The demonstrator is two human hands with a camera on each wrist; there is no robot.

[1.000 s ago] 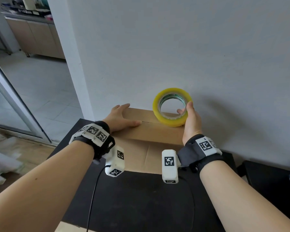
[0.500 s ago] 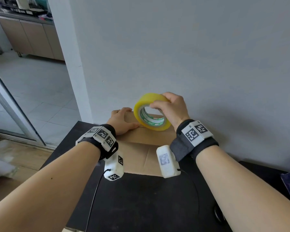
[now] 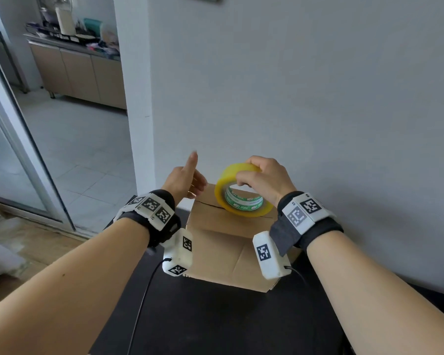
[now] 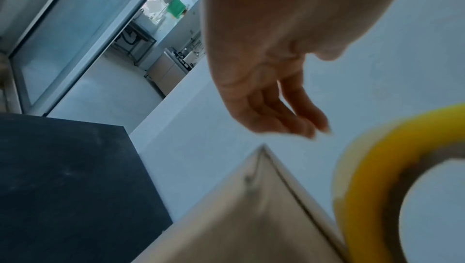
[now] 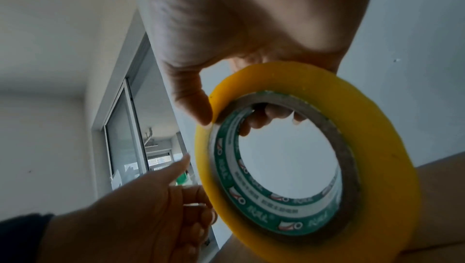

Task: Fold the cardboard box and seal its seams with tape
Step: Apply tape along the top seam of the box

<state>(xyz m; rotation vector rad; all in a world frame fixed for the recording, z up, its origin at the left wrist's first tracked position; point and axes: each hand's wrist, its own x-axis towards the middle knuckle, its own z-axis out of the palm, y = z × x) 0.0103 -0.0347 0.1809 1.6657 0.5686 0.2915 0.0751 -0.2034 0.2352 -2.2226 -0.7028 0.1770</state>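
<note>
A brown cardboard box (image 3: 223,252) stands on the black table (image 3: 215,316) against the wall, its top flaps folded down with a seam across the top. My right hand (image 3: 260,179) grips a yellow tape roll (image 3: 241,193) from above, thumb on the near face and fingers through the core; the roll stands on edge on the box top. The wrist view shows the roll (image 5: 314,168) with its green-printed core. My left hand (image 3: 183,180) hovers above the box's left end, fingers straight, holding nothing; it is seen from below over the box corner (image 4: 261,148).
A grey wall (image 3: 292,98) rises right behind the box. To the left are a white pillar, a sliding glass door (image 3: 10,149) and a tiled room with cabinets (image 3: 75,73). Cables run from both wrist cameras over the table.
My left hand has lifted off the box top and now hovers with fingers extended. My right hand has shifted from the roll's side to gripping it from above, moving it left.
</note>
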